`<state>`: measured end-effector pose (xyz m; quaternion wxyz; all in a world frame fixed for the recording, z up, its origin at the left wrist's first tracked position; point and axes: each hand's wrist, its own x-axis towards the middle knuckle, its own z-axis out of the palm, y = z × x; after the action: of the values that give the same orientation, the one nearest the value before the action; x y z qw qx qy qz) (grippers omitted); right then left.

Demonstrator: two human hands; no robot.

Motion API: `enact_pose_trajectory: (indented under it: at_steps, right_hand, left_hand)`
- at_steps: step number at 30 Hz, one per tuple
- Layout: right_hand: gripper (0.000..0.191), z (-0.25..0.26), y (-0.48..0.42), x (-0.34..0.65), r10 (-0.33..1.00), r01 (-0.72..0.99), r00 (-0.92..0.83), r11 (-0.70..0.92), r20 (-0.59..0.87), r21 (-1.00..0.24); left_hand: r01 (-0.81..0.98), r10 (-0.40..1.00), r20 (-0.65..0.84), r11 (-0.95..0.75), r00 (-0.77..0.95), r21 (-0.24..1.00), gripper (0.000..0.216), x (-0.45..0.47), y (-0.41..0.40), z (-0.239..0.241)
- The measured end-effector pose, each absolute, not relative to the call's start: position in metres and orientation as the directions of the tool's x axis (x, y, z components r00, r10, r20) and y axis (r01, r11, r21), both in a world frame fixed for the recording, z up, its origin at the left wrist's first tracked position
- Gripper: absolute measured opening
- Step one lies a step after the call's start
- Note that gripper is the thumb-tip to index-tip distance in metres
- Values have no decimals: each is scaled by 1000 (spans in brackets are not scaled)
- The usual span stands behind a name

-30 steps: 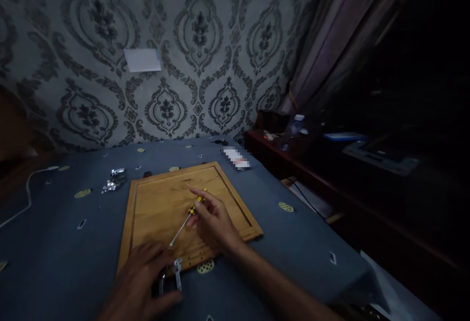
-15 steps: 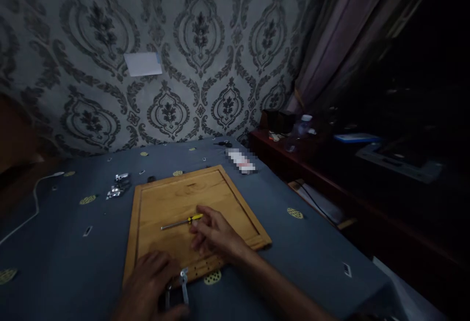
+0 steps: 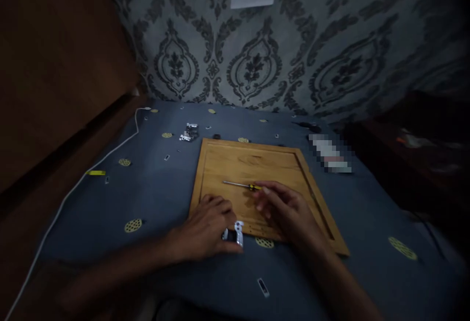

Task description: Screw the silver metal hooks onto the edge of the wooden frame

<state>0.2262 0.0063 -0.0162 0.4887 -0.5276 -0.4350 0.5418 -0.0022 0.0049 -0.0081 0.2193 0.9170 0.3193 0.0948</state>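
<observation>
A wooden cabinet door [image 3: 235, 164] lies flat on the patterned blue cloth, with small dark holes along its near edge. At that edge my left hand [image 3: 211, 225] is closed around a shiny metal cabinet hinge [image 3: 238, 234], thumb below and fingers above; part of the hinge is hidden by the hand. My right hand [image 3: 286, 208] grips a screwdriver [image 3: 238, 184] by its yellow and black handle. The screwdriver's shaft points left over the door, its tip touching nothing that I can make out.
Several more metal hinges [image 3: 189, 133] lie beyond the door's far left corner. A white cable [image 3: 69, 191] runs along the left, near a yellow strip [image 3: 96, 173]. A blurred-out packet [image 3: 330, 154] sits at the right. Brown furniture [image 3: 55, 66] borders the left side.
My view has turned left, so the door and both hands appear farther right and more of the left side shows. Both hands keep hold of the hinge and the screwdriver.
</observation>
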Motion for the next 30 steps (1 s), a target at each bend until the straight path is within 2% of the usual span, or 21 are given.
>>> enact_pose_trajectory:
  at_steps: [3,6,9,12,17,21,25,30]
  right_hand:
    - [50,-14,7,220,997,53,10,-83,-83,-995]
    - [44,-5,23,214,986,228,-164,49,12,-972]
    - [36,6,53,198,926,395,-367,244,91,-886]
    - [31,8,92,168,862,515,-490,407,131,-755]
    - [16,-14,157,101,839,595,-534,461,104,-659]
    - [37,-27,187,64,838,669,-541,483,75,-566]
    - [37,-26,194,47,846,738,-530,490,51,-464]
    - [34,-17,181,38,863,786,-505,469,20,-403]
  left_hand:
    - [532,619,60,-716,783,451,52,-1,5,-10]
    - [526,619,75,-720,782,453,52,0,6,-11]
    - [528,621,79,-720,779,450,54,1,7,-13]
    - [533,617,77,-730,783,428,56,2,8,-15]
    - [528,601,81,-752,795,395,58,4,9,-14]
    - [527,591,66,-760,804,379,58,5,9,-14]
    - [527,584,67,-771,809,358,57,4,11,-13]
    - [533,587,-1,-735,810,420,53,2,8,-2]
